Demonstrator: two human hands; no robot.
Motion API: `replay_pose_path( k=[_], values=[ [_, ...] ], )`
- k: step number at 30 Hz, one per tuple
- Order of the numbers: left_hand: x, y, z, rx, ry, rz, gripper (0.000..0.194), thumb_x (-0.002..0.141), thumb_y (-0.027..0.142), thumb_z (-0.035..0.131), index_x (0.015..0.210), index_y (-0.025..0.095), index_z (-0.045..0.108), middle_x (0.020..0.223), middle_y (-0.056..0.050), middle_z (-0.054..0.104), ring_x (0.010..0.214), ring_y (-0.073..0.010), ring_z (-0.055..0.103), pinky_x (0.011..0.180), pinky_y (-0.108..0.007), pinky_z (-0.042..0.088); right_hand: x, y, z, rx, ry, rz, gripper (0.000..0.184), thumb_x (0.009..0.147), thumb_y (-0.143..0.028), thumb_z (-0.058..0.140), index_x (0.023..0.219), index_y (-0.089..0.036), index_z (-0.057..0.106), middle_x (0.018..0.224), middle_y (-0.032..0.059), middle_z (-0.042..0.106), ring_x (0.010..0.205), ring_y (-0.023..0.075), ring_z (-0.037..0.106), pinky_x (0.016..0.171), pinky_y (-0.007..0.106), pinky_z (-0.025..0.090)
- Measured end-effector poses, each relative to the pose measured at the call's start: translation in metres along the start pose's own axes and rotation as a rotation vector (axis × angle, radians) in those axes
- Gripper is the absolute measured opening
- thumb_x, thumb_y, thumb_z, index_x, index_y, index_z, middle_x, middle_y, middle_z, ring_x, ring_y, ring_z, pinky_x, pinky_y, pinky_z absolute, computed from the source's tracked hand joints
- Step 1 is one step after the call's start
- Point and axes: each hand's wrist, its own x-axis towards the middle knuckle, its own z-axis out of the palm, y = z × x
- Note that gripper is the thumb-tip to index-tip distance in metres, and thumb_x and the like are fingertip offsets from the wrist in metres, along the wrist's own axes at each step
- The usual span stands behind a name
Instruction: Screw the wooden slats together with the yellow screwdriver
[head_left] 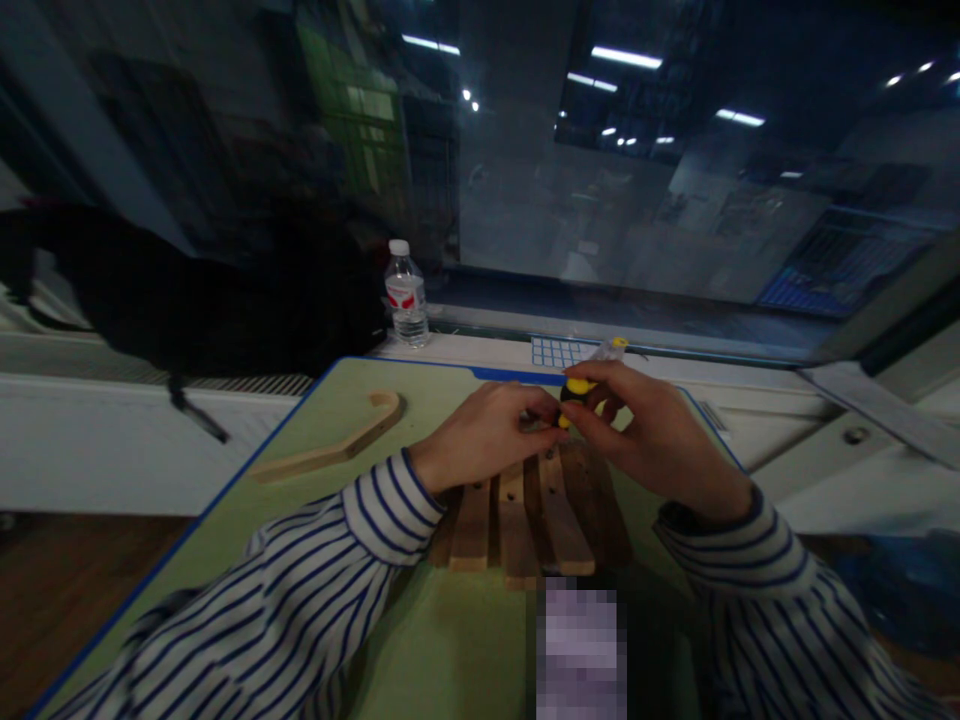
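My right hand [649, 425] pinches a short black-and-yellow screwdriver [576, 392] between thumb and fingers, its handle upright. My left hand [499, 425] is closed, thumb and forefinger together right at the lower end of the screwdriver; what they grip is hidden. Under both hands lies a wooden piece: several pale wooden slats [517, 535] with dark holes, fanned out over a darker wooden board [600, 500]. The screwdriver's tip and the far ends of the slats are covered by my hands.
A bent wooden strip [337, 450] lies on the left of the green, blue-edged table [420, 640]. Behind, the sill holds a water bottle [407, 300], a blue-gridded sheet [555, 351] and a clear bag with yellow [611, 348]. A black bag [225, 290] sits left. A blurred-out patch [579, 650] covers the near edge.
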Motion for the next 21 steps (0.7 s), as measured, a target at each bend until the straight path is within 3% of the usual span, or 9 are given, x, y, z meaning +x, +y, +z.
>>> replay_pose_path(
  k=[21],
  values=[
    [-0.0001, 0.0002, 0.001, 0.057, -0.01, 0.013, 0.018, 0.082, 0.026, 0.058, 0.094, 0.018, 0.068, 0.083, -0.002, 0.069, 0.076, -0.015, 0.06, 0.069, -0.027, 0.043, -0.0002, 0.0019, 0.0018, 0.025, 0.012, 0.045, 0.026, 0.085, -0.036, 0.06, 0.104, -0.02, 0.053, 0.084, 0.002, 0.065, 0.062, 0.0114, 0.061, 0.053, 0.023, 0.047]
  ],
)
